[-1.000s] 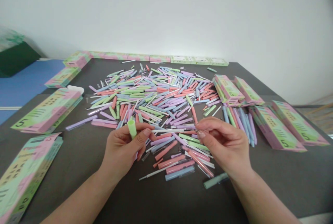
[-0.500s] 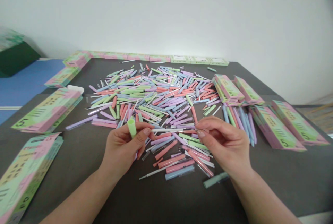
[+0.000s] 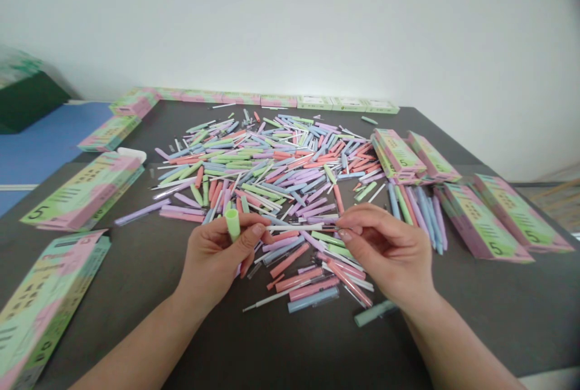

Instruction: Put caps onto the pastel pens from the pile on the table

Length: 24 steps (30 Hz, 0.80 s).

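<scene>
We work at the near edge of the heap (image 3: 267, 179) of pastel pen parts, and every place here is told from that heap. Both hands sit just over its front edge. The left grip (image 3: 212, 257) is clenched round a short green tube (image 3: 232, 224), which stands upright between thumb and fingers. The right grip (image 3: 385, 251) is closed in a fine pinch, thumb against forefinger, on what looks like a thin white rod (image 3: 299, 227). The rod runs left from the fingertips across the heap's front, towards the tube; we cannot tell whether its far end touches anything.

We judge both parts light and stiff, and the plastic smooth enough to slip. The tube looks best held round its barrel, leaving its open end free; the rod is slender and could flex, so we would take it near its tip.

The heap lies on the dark counter (image 3: 498, 323), a loose tangle of matte pink, lilac, blue and green barrels with white rods among them. Right of the heap, blue and lilac pens (image 3: 423, 215) lie side by side, and beyond them lie boxes (image 3: 480, 221) printed with a 5. More boxes (image 3: 81, 194) lie left of the heap.
</scene>
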### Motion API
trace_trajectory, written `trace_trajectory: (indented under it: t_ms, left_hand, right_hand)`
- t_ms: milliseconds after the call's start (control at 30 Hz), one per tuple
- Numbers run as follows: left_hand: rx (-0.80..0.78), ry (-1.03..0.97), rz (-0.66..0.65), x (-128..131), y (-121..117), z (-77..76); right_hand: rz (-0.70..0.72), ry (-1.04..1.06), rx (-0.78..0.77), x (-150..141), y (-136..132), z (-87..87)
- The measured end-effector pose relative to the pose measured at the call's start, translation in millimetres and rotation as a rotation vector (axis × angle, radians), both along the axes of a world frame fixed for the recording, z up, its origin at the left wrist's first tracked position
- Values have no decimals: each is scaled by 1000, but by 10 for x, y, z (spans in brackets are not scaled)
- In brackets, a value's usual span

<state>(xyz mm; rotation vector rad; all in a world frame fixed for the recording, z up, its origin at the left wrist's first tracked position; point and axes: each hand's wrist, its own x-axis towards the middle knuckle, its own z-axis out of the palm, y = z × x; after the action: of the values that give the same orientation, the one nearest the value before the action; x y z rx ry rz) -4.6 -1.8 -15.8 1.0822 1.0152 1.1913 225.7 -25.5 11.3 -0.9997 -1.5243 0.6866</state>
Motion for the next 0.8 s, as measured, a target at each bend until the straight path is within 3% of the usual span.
trace_trajectory:
  t_ms: [500,800]
  left_hand:
    - [51,199,-8,39,-52,41]
    - [48,271,-12,49,-43,56]
  right_hand:
    - [41,-69,-37,-30,7,-39]
    - [90,238,-272,-76,46,-123]
